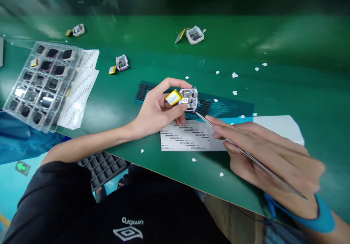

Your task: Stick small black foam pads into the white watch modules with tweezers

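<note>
My left hand (161, 107) grips an opened smartwatch case (192, 99) by its edges, thumb in front and index finger behind. Circuitry shows inside the case. A yellow-edged battery (174, 97) hangs off its left side, against my fingers. In my right hand (262, 153) is a thin metal tweezers-like tool (235, 146), held like a pen. Its tip is at the lower right corner of the case; whether it touches cannot be made out. Below the case lies a white printed adhesive sheet (186, 138), and behind it a dark strip of black pieces (204, 107).
A clear tray (49, 122) of watch cases stands at left beside printed sheets (79, 98). Other opened watches (121, 62), (195, 35), (78, 30) lie farther back, batteries out. Small white tabs (234, 75) dot the green table. A blue wristband (318, 215) circles my right wrist.
</note>
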The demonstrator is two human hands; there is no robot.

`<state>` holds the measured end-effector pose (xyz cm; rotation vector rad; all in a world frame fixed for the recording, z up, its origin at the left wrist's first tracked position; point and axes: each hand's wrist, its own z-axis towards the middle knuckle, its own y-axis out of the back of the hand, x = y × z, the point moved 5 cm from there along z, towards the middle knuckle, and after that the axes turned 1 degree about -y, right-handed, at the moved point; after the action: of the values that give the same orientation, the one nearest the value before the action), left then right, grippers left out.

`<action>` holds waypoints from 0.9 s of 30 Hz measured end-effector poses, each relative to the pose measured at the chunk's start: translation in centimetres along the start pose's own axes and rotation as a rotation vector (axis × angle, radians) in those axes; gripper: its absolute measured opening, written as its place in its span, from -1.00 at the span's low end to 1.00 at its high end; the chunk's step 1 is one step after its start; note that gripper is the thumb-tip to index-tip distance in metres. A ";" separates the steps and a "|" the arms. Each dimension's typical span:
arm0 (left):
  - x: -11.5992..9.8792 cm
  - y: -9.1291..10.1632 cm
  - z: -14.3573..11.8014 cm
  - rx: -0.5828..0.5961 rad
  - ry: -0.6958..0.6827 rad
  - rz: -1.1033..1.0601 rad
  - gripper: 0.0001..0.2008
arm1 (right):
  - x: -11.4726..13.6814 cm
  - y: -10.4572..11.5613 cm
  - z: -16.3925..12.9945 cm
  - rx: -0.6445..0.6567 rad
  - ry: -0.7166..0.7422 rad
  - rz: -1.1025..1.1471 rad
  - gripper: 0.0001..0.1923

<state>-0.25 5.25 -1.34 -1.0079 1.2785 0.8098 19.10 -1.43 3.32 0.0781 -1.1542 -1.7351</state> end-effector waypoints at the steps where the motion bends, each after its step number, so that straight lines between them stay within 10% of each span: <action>1: -0.1 0.0 0.0 -0.003 -0.001 0.003 -0.66 | 0.1 0.2 0.0 -0.023 -0.001 -0.014 -0.27; 16: -1.1 0.1 0.8 0.036 0.024 0.139 -0.68 | 0.2 0.0 0.2 0.000 0.005 -0.076 -0.23; 22: -2.7 11.7 10.1 -0.367 -0.313 0.738 -0.72 | 0.0 -0.1 0.3 -0.088 0.174 -0.108 -0.15; 27: -0.3 19.2 18.3 -0.367 -0.355 1.032 -0.64 | 0.1 0.0 0.3 -0.079 0.196 -0.140 -0.14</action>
<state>-11.06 29.30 -3.88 -0.3709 1.3259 1.9693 18.88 -1.28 3.48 0.2803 -0.9547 -1.8490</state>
